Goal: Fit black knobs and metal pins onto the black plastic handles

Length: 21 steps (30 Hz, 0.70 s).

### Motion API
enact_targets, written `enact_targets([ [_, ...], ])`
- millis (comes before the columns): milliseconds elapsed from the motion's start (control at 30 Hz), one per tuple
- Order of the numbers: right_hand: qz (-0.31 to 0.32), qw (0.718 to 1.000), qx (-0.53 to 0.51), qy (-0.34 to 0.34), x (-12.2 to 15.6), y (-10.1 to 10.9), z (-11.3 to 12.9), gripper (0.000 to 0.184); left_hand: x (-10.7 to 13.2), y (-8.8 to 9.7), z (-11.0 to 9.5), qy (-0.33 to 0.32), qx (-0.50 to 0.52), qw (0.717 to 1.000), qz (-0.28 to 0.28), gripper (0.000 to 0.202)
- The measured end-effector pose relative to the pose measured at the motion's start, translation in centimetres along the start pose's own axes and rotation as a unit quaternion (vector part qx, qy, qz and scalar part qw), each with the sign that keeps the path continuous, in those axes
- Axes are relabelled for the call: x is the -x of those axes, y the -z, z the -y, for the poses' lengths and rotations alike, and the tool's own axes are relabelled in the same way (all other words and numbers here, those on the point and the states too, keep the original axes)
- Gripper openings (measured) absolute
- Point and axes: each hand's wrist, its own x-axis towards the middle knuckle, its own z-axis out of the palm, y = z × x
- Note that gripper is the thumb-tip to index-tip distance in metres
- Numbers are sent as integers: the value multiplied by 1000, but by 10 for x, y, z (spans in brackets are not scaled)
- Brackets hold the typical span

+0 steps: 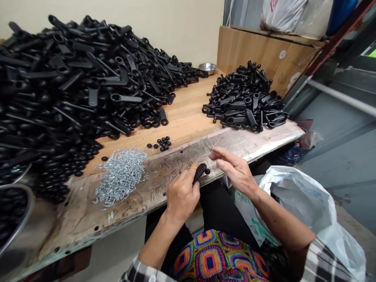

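Note:
My left hand [182, 192] is closed around a black plastic crank handle [200, 172], held over the front edge of the workbench. A small round black knob shows at the handle's far end; the rest is hidden in my fist. Just to the right, my right hand [235, 170] has its fingers stretched out and apart, with nothing seen in it. On the bench to the left lies a heap of small silvery pins or screws [122, 176]. Beyond my left hand sits a small group of round black caps [163, 143].
A huge pile of black crank handles [88, 78] fills the back left. A smaller pile of handles [243, 102] lies at the back right, near a metal bowl [208, 69]. A metal basin [28, 192] of black parts stands at left. A white plastic bag [308, 184] is at right.

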Motion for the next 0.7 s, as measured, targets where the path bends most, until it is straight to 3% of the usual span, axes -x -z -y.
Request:
enact_targets([
  [67,60,994,27,92,-16,1,28,42,-6,-1,-3,-40,-87,995,34,39],
  [133,119,975,37,183,-33,-4,51,46,-8,-6,-7,-80,-146,986,29,33],
  [233,189,945,107,245,-55,-20,49,51,-6,-16,-11,-117,-203,972,-13,22],
  [333,230,921,258,181,-65,-34,8,48,-1,-21,-10,-148,-228,962,-28,18],
  [433,225,914,316,120,-62,-36,-26,48,1,-23,-5,-141,-222,964,-24,17],
  [533,171,927,318,100,-50,-29,-31,44,1,-25,6,-100,-155,982,-28,17],
  [700,251,923,262,129,-26,-15,-22,33,2,-23,19,20,17,998,-59,29],
])
